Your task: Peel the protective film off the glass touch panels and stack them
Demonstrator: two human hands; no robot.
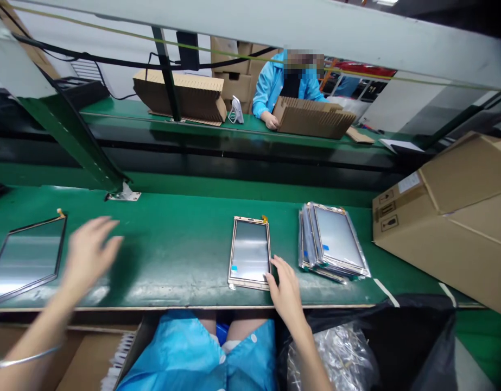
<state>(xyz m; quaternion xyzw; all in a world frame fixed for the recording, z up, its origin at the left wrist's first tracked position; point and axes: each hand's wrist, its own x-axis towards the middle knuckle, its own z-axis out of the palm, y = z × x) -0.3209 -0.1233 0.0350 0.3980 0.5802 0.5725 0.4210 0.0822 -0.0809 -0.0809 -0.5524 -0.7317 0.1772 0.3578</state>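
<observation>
Low in the middle of the frame our right hand (286, 290) rests its fingertips on the lower right corner of the glass panel (250, 252), which lies flat on the green bench (177, 244) just left of the stack of bagged panels (335, 241); the hand is not closed round it. Our left hand (89, 255), blurred at centre left, is spread and empty, near a second panel (28, 255). We judge edge-only contact best, keeping skin off the face

The panel (250, 252) is seen as smooth, glossy glass that reflects the light. The stacked panels (335, 241) are wrapped in shiny clear plastic film. The bench (172, 255) is covered with a green mat of dull sheen. The box (449, 217) is made of matt brown cardboard.
</observation>
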